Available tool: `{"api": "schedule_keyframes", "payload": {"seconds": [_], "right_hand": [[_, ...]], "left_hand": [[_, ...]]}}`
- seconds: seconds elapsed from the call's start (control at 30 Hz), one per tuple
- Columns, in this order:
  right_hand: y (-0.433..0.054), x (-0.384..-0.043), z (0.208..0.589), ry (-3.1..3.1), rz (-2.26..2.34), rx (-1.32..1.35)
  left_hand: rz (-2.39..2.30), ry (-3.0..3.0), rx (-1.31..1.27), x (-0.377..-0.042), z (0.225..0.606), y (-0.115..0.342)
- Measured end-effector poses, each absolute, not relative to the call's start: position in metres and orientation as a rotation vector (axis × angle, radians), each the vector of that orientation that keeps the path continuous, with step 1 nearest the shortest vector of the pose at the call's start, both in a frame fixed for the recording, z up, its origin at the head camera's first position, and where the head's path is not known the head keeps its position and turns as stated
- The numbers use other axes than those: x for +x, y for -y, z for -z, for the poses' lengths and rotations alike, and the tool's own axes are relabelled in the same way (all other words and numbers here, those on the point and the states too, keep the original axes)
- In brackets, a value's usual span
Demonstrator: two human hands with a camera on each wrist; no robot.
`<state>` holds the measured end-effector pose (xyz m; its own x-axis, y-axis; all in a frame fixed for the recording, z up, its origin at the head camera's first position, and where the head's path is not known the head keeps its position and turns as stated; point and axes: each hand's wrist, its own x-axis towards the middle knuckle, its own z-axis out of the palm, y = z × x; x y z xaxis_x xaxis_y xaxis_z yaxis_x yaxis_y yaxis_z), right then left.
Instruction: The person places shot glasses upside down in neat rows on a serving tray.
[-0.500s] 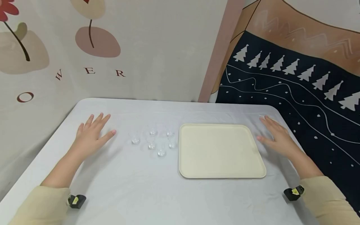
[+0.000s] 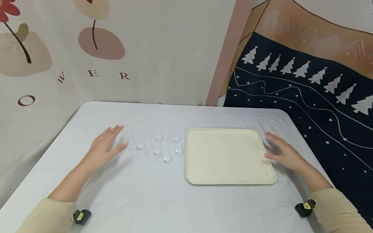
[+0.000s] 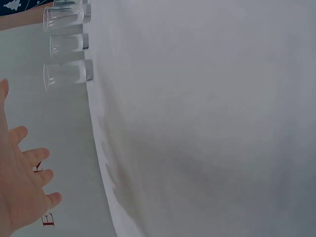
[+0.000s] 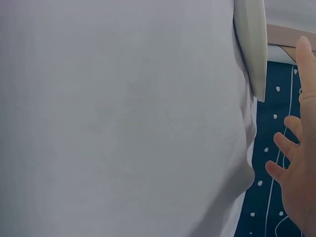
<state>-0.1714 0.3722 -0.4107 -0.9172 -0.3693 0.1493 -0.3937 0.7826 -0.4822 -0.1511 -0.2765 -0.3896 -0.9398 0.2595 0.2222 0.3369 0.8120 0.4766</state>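
A cream rectangular tray [image 2: 228, 157] lies flat on the counter [image 2: 140, 197], which is spread with a white cloth. Six clear drinking glasses [image 2: 157, 150] stand upright in a loose cluster to the left of the tray, the closest pair just beside its left edge. Farther left of the tray, beyond the glasses, the left hand [image 2: 105, 145] is raised over the cloth, wide, its fingers extended and thumb spread toward the glasses. The right hand [image 2: 282, 153] is likewise wide, beside the tray's right edge; its thumb tip seems to hover by the rim, though contact is hard to judge from above. Behind the tray hangs a pale lettered backdrop [image 2: 163, 58]; to the tray's right, past the counter, a navy cloth [image 2: 306, 97] shows white trees.
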Motion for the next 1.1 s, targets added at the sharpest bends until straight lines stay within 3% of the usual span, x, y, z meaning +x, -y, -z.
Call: {"api": "schedule_keyframes", "payload": {"seconds": [1.1], "right_hand": [[-0.381,-0.17,0.42,3.11,-0.814,0.725]], "left_hand": [[1.245,2.877,-0.437,-0.162,0.419,0.253]]}}
